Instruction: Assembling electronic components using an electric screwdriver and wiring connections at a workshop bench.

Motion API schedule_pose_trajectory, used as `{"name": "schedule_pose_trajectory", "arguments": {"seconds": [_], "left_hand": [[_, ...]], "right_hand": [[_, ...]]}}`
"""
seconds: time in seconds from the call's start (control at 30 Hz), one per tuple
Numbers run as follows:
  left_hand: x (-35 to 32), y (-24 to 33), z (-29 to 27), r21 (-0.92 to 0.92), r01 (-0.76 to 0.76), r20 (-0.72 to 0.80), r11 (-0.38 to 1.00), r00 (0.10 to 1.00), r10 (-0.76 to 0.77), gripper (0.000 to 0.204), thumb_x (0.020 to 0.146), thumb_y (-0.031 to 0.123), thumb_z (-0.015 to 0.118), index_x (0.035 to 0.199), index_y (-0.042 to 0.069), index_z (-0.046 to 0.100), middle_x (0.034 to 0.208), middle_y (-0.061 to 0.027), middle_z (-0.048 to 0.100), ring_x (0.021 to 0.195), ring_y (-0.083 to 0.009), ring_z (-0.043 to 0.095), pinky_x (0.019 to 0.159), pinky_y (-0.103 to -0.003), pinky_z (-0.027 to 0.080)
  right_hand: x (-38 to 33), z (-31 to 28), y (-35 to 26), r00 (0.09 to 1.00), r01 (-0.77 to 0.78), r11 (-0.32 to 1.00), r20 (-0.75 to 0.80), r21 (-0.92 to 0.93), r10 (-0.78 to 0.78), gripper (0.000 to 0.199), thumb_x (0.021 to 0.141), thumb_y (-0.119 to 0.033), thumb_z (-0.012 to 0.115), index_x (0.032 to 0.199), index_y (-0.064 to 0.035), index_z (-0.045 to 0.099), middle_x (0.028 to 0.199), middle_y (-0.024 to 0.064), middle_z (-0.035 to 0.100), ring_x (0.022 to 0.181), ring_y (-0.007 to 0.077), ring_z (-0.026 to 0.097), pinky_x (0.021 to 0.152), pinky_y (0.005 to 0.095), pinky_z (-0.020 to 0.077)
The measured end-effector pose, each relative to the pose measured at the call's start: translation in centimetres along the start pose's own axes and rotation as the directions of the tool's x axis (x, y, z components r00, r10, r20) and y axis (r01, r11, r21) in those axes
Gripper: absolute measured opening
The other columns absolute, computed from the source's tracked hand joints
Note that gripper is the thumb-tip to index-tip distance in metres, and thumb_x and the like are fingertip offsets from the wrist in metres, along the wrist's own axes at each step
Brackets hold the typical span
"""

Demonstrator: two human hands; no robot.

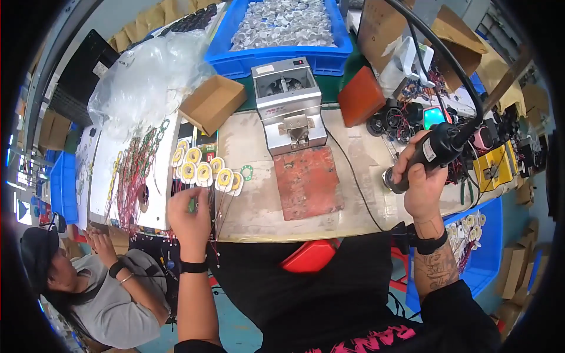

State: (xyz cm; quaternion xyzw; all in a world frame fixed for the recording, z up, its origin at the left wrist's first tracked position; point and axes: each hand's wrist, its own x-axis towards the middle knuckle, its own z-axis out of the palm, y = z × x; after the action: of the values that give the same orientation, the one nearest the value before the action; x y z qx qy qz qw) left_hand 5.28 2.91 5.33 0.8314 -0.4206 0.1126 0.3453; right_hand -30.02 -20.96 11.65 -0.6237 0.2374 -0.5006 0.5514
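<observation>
Overall, largest item first: one work surface (253, 215), tan, its near edge bowed across the front of the person's body; bare room lies between the coil discs and the red plate, and more between the plate and the right hand, crossed by a thin cable.
Blue bin (232, 67), at the far edge, heaped with clear plastic parts.
Clear plastic bag (147, 88), crumpled, far left.
Grey machine (291, 112), upright, centre, in front of the bin.
Red plate (307, 185), scuffed, flat, just before the machine; its near side lies close to the surface's near edge.
Cardboard box (200, 120), open, tilted, left of the machine.
Red-brown block (361, 97), right of the machine, a gap between.
Black tool (438, 147), cylindrical, corded, above the surface's right part.
Right hand (422, 188): grip closed round the tool.
Left hand (189, 217): at the surface's near edge, fingers curled, just beside the nearest discs; whether its grip encloses anything cannot be told.
Coil discs (203, 172), white with yellow windings, clustered left of the bare room; thin leads trail from them over the near edge.
Green ring (247, 172), flat, single, just right of the discs, open room beyond it.
</observation>
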Motion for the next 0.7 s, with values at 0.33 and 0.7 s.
{"name": "schedule_pose_trajectory", "arguments": {"seconds": [0.33,0.7], "left_hand": [[-1.1,2.8,4.7,0.315,-0.056,0.075,0.947,0.997,0.034,0.029,0.081,0.023,0.082,0.109,0.015,0.079,0.109,-0.0069,0.064,0.106,-0.0309,0.056,0.086,-0.047,0.044],[-2.8,2.8,5.4,0.244,-0.094,0.057,0.965,0.995,0.083,0.024,0.083,0.027,0.081,0.104,0.017,0.078,0.113,-0.0035,0.067,0.106,-0.0316,0.058,0.087,-0.049,0.043]], "right_hand": [[-0.7,1.5,1.3,0.993,0.069,0.988,-0.088,-0.136,-0.082,0.070,0.089,-0.052,0.079,0.126,-0.0033,0.045,0.075,0.0026,0.057,0.062,0.0099,0.055,0.058,0.0244,0.0445],[-1.1,1.1,1.6,0.993,0.075,0.990,-0.087,-0.116,-0.085,0.070,0.091,-0.051,0.078,0.128,-0.0027,0.044,0.078,0.0034,0.057,0.065,0.0105,0.055,0.061,0.0251,0.0455]]}}
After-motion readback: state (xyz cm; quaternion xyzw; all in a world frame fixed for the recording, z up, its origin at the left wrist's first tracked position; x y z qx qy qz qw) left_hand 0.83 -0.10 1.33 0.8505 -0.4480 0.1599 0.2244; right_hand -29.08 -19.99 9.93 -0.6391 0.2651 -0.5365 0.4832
